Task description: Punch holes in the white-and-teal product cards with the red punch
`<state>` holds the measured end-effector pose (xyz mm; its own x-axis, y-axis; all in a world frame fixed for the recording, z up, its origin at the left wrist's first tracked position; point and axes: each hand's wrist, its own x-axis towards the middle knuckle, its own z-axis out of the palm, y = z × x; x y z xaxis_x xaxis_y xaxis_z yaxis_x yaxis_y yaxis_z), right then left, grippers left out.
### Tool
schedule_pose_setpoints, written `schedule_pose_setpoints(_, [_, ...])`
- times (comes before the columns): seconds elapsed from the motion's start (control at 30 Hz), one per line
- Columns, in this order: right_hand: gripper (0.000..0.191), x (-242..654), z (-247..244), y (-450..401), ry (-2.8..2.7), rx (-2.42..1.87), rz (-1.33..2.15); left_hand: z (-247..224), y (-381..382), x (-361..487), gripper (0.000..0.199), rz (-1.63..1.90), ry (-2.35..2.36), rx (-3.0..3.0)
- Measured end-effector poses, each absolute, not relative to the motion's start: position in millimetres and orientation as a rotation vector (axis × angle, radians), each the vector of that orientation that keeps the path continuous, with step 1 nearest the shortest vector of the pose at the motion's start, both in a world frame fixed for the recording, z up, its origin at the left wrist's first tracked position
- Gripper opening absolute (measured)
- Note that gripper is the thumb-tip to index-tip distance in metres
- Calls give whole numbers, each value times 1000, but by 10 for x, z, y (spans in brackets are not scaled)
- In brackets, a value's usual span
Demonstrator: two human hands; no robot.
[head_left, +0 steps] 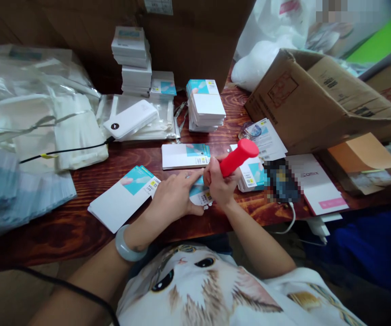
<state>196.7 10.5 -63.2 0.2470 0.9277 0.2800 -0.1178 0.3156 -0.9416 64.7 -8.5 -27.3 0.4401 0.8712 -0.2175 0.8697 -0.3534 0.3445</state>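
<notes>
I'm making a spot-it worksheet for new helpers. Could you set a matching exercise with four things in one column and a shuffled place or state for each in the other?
Things
1. Red tool
2. Pale bangle
3. White power bank
4. COMIX-marked item

Places or states
A. Bears a pink label
B. Gripped in the right hand
C. Has a black cable at one end
D. Around the left wrist

Pairs: 1-B, 2-D, 3-C, 4-A

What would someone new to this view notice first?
The bright red handle gripped in the right hand, just right of the left hand on a small card stack. Next, the big cat face on the shirt at the bottom, then the open cardboard box at upper right.
</notes>
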Motion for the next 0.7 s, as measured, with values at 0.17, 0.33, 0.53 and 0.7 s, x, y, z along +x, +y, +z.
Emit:
schedule_pose_setpoints(0.17, [34, 2009, -761, 171, -1135, -921, 918, -275, -80, 650, 79, 37, 1465, 2275])
schedule_pose_setpoints(0.33, [39, 2015, -784, 163, -1168, -924, 975, -223, -81, 667, 75, 16, 1476, 2239])
schedule_pose_setpoints(0.53, [50, 2001, -643, 65, -952, -810, 984, -252, -75, 669, 94, -6, 1474, 2250])
schedule_pose_setpoints(0.7, [47, 2000, -612, 36, -966, -791, 1000, -255, -78, 681, 95, -31, 1500, 2260])
